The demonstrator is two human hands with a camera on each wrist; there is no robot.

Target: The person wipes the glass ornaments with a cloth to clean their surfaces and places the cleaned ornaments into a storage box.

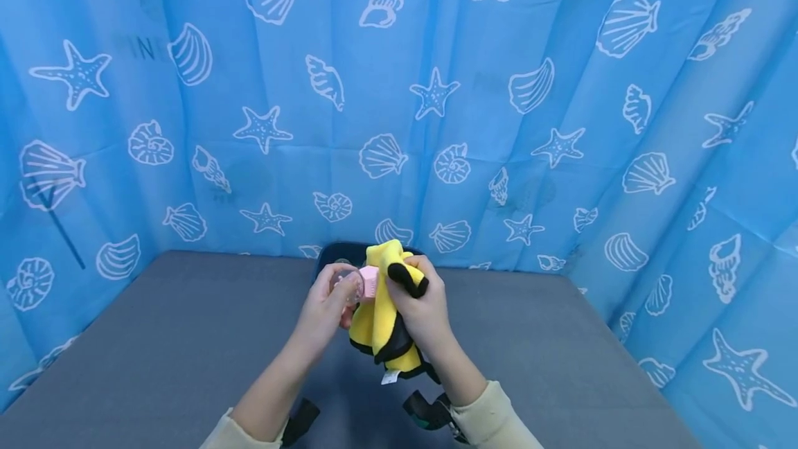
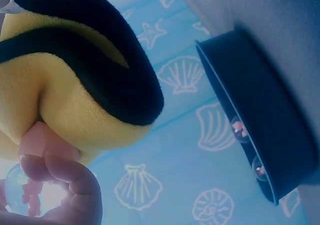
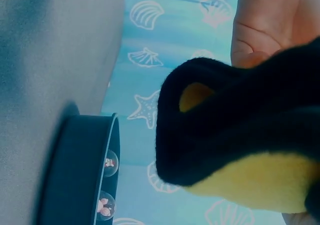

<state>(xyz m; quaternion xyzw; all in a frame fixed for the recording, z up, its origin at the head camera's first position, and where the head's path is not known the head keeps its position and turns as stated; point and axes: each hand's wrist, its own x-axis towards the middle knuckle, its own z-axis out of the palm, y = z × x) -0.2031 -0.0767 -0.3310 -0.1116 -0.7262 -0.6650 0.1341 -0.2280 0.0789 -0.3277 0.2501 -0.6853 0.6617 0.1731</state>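
Note:
A small snow globe (image 1: pixel 349 287) with a clear dome and a pink base (image 1: pixel 369 281) is pinched between the thumb and fingers of my left hand (image 1: pixel 321 307). My right hand (image 1: pixel 427 303) grips a bunched yellow cloth (image 1: pixel 382 324) edged in black, which hangs down with a white tag (image 1: pixel 390 377) at its lower end. The cloth lies against the pink base. In the left wrist view, yellow folds (image 2: pixel 95 130) of the cloth wrap partly around the base (image 2: pixel 47 144), while the dome (image 2: pixel 20 190) stays uncovered. Small pink shapes show inside the dome.
Behind the hands, a dark tray (image 1: pixel 324 255) stands on the grey table (image 1: pixel 237 317) near its back edge. Two clear globes (image 2: pixel 240 128) with pink figures sit inside it. A blue shell-patterned curtain (image 1: pixel 386 116) closes off the back and sides.

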